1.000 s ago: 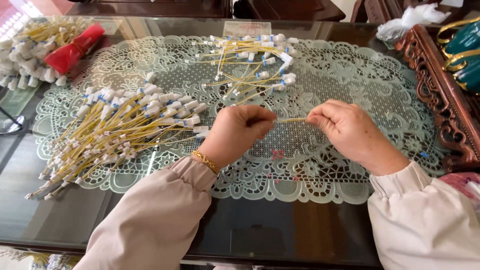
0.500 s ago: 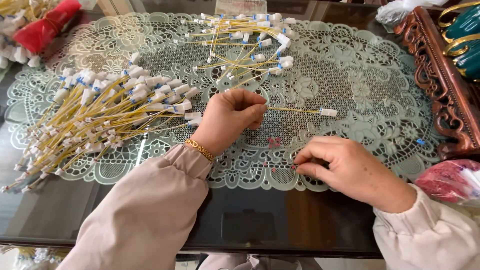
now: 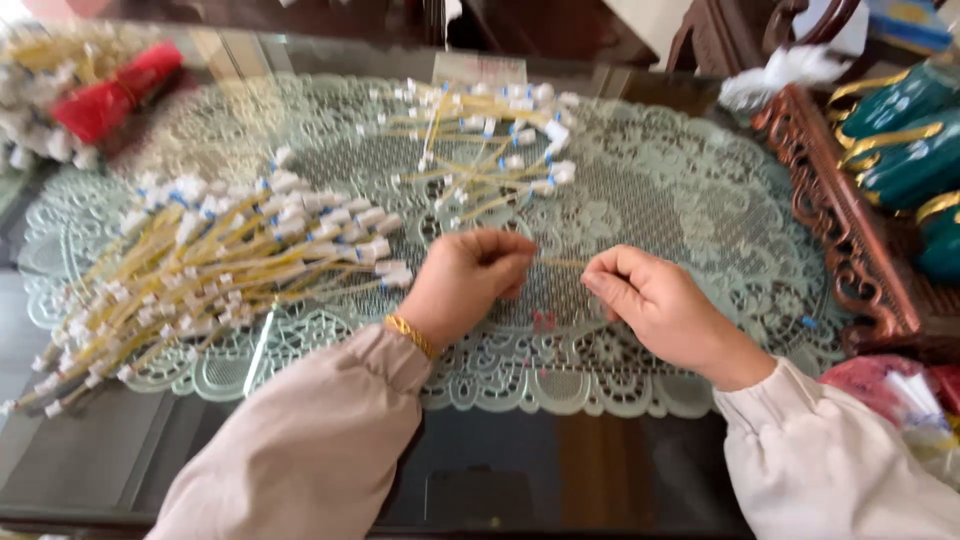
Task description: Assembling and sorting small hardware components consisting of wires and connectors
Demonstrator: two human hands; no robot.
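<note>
A thin yellow cable [image 3: 562,264] is held stretched between the left hand [image 3: 470,285] and the right hand [image 3: 655,305], above the lace mat [image 3: 680,200] near the counter's [image 3: 300,470] front edge. Each grip is pinched together on one end of the cable, fingers curled over it, so the end plugs cannot be seen. The cable is judged very light, limp and thin, easily kinked if bent sharply; it is best taken at the ends, by the plugs rather than mid-length. A large pile of like cables [image 3: 210,270] with white plugs lies toward the counter's left edge, just beside the left hand, and a smaller pile [image 3: 490,150] lies toward the back edge.
</note>
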